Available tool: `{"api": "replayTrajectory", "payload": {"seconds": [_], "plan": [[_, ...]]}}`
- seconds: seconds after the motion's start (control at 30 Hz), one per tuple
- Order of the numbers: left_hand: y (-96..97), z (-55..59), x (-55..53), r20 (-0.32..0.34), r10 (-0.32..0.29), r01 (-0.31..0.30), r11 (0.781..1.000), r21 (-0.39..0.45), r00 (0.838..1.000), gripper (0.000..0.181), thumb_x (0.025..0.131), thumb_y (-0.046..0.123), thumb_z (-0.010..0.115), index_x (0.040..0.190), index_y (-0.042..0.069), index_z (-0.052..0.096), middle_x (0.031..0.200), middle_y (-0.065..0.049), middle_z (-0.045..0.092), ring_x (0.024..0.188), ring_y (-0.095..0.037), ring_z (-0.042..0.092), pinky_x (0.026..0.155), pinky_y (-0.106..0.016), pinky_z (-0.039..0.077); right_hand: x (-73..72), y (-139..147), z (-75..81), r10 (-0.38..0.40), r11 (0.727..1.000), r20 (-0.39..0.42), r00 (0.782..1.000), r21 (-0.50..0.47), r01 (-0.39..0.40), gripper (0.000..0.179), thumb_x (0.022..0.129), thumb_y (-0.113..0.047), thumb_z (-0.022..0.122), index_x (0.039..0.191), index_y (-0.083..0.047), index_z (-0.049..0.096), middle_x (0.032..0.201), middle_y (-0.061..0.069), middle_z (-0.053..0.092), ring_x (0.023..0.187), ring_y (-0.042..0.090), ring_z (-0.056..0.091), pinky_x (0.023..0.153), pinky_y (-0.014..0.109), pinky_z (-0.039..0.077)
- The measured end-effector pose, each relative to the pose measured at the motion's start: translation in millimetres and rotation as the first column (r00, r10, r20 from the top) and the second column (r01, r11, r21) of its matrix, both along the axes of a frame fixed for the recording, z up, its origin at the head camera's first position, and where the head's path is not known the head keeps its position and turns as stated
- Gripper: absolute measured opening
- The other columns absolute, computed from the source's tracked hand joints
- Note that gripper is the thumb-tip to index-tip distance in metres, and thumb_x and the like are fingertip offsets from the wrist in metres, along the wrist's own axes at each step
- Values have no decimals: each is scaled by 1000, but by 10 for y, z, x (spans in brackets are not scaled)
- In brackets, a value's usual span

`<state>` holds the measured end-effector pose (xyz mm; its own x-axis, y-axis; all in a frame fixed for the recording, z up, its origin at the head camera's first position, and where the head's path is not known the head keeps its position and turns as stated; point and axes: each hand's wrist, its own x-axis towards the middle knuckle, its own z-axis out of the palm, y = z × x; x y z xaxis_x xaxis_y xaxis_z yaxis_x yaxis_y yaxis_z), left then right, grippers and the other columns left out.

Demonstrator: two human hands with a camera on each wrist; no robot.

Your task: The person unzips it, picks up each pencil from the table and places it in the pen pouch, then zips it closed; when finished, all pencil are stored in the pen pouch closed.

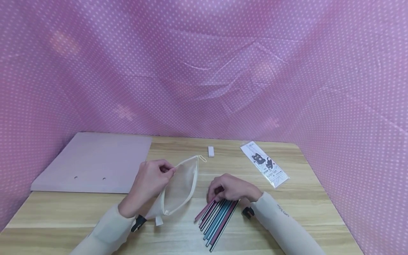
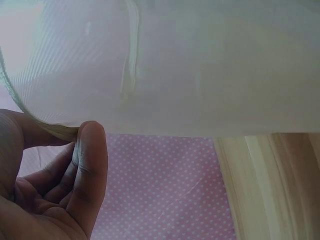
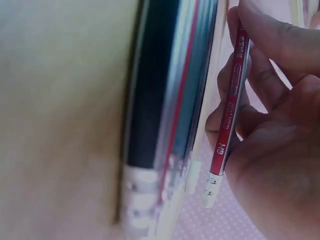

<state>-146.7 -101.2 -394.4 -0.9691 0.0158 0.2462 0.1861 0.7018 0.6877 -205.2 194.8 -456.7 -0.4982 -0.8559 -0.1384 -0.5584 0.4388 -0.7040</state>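
Observation:
My left hand [image 1: 153, 179] pinches the rim of a pale, see-through zip pouch [image 1: 181, 182] between thumb and finger. The pouch's mouth gapes open, and a cord loop hangs from its zip at the far end. Up close in the left wrist view, the fingers hold the edge of the pouch [image 2: 200, 75]. To the right, my right hand [image 1: 232, 187] pinches a red pencil [image 3: 230, 110] marked HB, with a white eraser end. Below that hand, several pencils [image 1: 221, 219] in black, blue and dark red lie fanned on the table; their far ends are hidden under it.
A white eraser [image 1: 211, 151] lies at the back of the wooden table [image 1: 302, 219]. A packaged ruler set [image 1: 265, 164] with black cats printed on it lies at the right. At the back left is a large pale folder or board [image 1: 95, 159]. Pink dotted cloth [image 1: 204, 71] surrounds the table.

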Motion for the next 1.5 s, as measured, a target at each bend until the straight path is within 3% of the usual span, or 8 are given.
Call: {"api": "replayTrajectory", "payload": {"seconds": [0.33,0.5,0.63,0.77,1.0,1.17,1.3,1.5], "plan": [[0,4,-16,48,9,-10,1000,13,999,7,87,23,77,82,17,78,74,4,75,63,-11,60,58,-25,47,45,124,245,-67,982,61,996,-173,76,24,86,1,72,100,-17,76,92,6,76,81,5,64,76,24,57],[-4,-16,-34,57,7,-8,1000,15,998,7,86,22,76,81,18,78,73,5,75,64,-10,61,60,-25,48,62,143,352,-143,923,158,977,-334,189,19,87,3,70,103,-4,73,89,20,70,79,8,62,74,24,55],[0,-44,-52,63,-2,0,1000,28,998,7,86,20,75,81,16,78,72,5,74,64,-9,62,62,-26,50,68,126,404,-230,833,240,943,-453,318,21,88,2,68,109,2,68,95,9,73,86,13,66,77,26,57],[7,-66,-63,76,-4,0,999,42,997,7,86,20,75,81,17,77,72,5,74,65,-9,62,62,-26,50,62,70,445,-289,715,388,875,-521,467,26,89,2,67,114,-4,67,98,-5,73,91,11,67,78,22,56],[2,-91,-78,94,-6,1,998,56,996,5,86,18,75,82,16,77,73,4,74,65,-11,61,64,-27,51,45,-107,489,-204,486,612,764,-614,622,30,92,9,58,112,-11,65,99,-2,72,87,8,68,80,21,59],[-5,-95,-84,108,-10,3,998,66,994,4,86,18,75,84,15,77,74,3,74,66,-12,61,64,-27,50,40,-241,481,-161,348,682,713,-637,688,23,93,9,57,109,-6,62,96,2,76,83,14,74,78,26,62],[-9,-105,-94,106,-5,-4,997,77,994,4,86,19,75,83,16,77,75,4,74,66,-11,61,64,-25,49,50,-362,454,-196,278,709,677,-622,732,19,93,10,58,105,-4,60,93,4,77,84,18,77,77,26,63],[4,-122,-103,105,-3,-8,995,103,994,6,86,21,76,84,15,77,73,4,74,64,-11,61,60,-24,48,75,-553,385,-271,229,757,594,-549,804,15,92,11,59,98,-3,58,84,3,77,80,16,77,76,27,64]]}}
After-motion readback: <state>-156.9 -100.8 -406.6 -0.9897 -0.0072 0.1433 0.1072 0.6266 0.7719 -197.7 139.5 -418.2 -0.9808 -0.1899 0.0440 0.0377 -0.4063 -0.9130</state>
